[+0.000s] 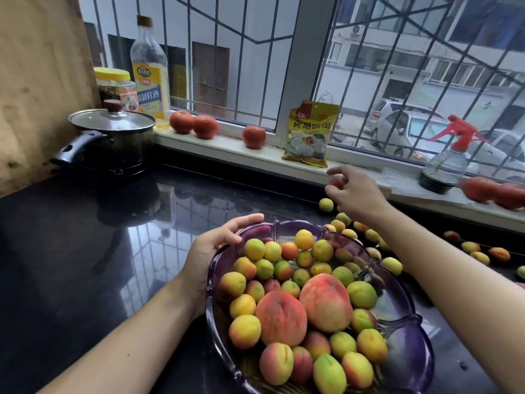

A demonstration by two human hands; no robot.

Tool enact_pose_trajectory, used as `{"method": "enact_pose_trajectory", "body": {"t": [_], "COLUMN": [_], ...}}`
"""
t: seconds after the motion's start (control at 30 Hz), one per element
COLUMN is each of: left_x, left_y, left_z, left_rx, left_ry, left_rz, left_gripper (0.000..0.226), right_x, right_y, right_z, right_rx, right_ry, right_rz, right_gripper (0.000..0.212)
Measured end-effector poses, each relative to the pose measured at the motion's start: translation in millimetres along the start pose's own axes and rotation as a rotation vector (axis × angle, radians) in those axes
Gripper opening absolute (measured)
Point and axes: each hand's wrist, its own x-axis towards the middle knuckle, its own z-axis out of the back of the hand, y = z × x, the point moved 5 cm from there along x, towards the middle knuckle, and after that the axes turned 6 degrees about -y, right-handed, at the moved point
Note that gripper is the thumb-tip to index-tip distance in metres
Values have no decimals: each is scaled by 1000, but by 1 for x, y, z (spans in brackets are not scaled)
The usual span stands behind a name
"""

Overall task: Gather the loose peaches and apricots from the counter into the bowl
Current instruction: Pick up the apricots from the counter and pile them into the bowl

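Peaches and apricots already fill much of the purple glass bowl, which sits on the dark counter at about five o'clock in our view. Our left hand grips the bowl's rim at its ten o'clock edge, thumb lying along the top, fingers curled under the rim. Our right arm reaches forward over the bowl toward one o'clock, wrist raised. Our right hand hovers above the counter, fingers loosely curled around a small reddish fruit, blurred. Loose apricots lie scattered on the counter from one to three o'clock of the bowl, near the windowsill.
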Motion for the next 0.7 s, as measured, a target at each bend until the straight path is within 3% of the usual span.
{"method": "enact_pose_trajectory", "body": {"t": [0.07, 0.17, 0.3, 0.4, 0.7], "left_x": [-2, -5, -9, -11, -10], "left_y": [-1, -1, -1, 0, 1], "left_z": [-1, -4, -5, -4, -2], "left_rx": [0, -8, -20, -27, -40], "left_ry": [-11, -20, -38, -43, -51], "left_rz": [-2, -6, -8, 1, 11], "left_gripper": [62, 62, 62, 62, 61], "right_x": [-25, -66, -106, -119, -128], "right_y": [23, 44, 68, 75, 79], "right_z": [17, 23, 21, 7, -14], "right_rx": [132, 254, 138, 16, -71], "right_ry": [38, 280, 498, 518, 519], "right_rz": [75, 82, 169, 231, 289], "right_gripper": [18, 19, 28, 37, 25]}}
